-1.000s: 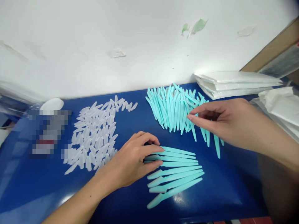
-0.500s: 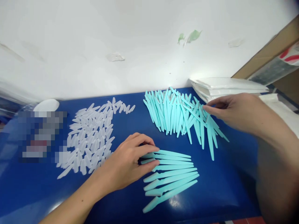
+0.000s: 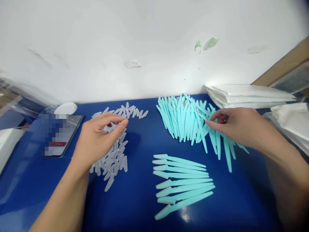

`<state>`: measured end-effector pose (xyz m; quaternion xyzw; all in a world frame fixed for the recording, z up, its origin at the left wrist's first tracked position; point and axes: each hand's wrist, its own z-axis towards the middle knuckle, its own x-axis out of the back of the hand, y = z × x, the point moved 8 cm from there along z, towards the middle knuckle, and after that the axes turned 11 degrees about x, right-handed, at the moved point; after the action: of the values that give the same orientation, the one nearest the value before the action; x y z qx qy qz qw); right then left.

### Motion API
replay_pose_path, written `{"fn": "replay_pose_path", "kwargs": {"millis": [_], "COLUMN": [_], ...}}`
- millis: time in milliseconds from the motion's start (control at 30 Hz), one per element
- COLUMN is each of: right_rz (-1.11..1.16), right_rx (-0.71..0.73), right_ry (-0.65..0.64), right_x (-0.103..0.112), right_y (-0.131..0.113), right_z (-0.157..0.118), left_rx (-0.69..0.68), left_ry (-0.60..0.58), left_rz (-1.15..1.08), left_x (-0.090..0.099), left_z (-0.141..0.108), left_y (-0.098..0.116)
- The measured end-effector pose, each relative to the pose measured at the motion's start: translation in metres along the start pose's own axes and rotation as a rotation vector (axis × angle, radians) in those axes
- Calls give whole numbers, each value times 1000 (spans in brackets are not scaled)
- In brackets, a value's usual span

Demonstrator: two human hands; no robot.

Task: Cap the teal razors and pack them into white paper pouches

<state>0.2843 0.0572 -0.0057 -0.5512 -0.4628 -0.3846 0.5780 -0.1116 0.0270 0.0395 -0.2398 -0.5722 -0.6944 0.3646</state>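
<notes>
My left hand (image 3: 101,132) hovers over the pile of small frosted translucent pieces (image 3: 116,158), thumb and forefinger pinched; anything between the tips is too small to make out. At the right, my right hand (image 3: 229,124) has its thumb and fingertips together at the right part of the heap of turquoise sticks (image 3: 183,119); whether a stick is between them is hidden. Nearer the front, a row of several turquoise razor-like sticks (image 3: 185,190) lies fanned out on the blue table, wide heads to the left and narrow handles to the right.
A phone (image 3: 70,129), partly pixelated, lies on the blue table (image 3: 135,206) at the left, beside a round white object (image 3: 66,108). White packages (image 3: 251,95) are stacked at the back right by a cardboard box (image 3: 282,64). The white wall (image 3: 154,38) borders the table's back.
My left hand has left the front row of sticks and moved up and left to the translucent pile. My right hand stays by the turquoise heap. The view has shifted slightly left.
</notes>
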Motion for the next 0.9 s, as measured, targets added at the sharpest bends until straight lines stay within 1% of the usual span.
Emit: {"fn": "replay_pose_path", "kwargs": {"millis": [67, 133, 200, 233, 367, 433, 533, 600, 667, 700, 767, 833, 900], "right_rz": [10, 21, 29, 35, 75, 89, 94, 120, 215, 297, 521, 749, 891], "right_rx": [25, 53, 65, 66, 58, 56, 71, 101, 155, 186, 227, 241, 238], "right_ry": [-30, -92, -128, -129, -129, -125, -91, -58, -48, -63, -161, -321, -460], "right_x": [-6, -15, -23, -24, -25, -21, -11, -4, -2, -3, -13, -27, -38], "right_y": [-7, -15, -20, -21, -24, -26, -32, -41, -53, -60, -73, -86, -96], "right_z": [-2, -3, -3, -3, -3, -4, -9, -14, -20, -23, -29, -35, -41], "left_rx": [38, 65, 44, 6, -214, -279, -329, -343, -339, -332, -301, -247, -184], "left_ry": [-11, -27, -50, -68, -159, -170, -186, -206, -226, -239, -274, -307, -325], "left_rz": [25, 61, 118, 154, 367, 464, 496, 478, 465, 462, 448, 429, 414], "left_x": [-1, -6, -16, -22, -55, -68, -79, -83, -84, -85, -85, -87, -87], "left_z": [4, 6, 7, 7, 2, -1, -5, -9, -12, -13, -14, -13, -10], "left_y": [-8, -17, -20, -19, -1, 10, 26, 33, 37, 39, 39, 36, 33]}}
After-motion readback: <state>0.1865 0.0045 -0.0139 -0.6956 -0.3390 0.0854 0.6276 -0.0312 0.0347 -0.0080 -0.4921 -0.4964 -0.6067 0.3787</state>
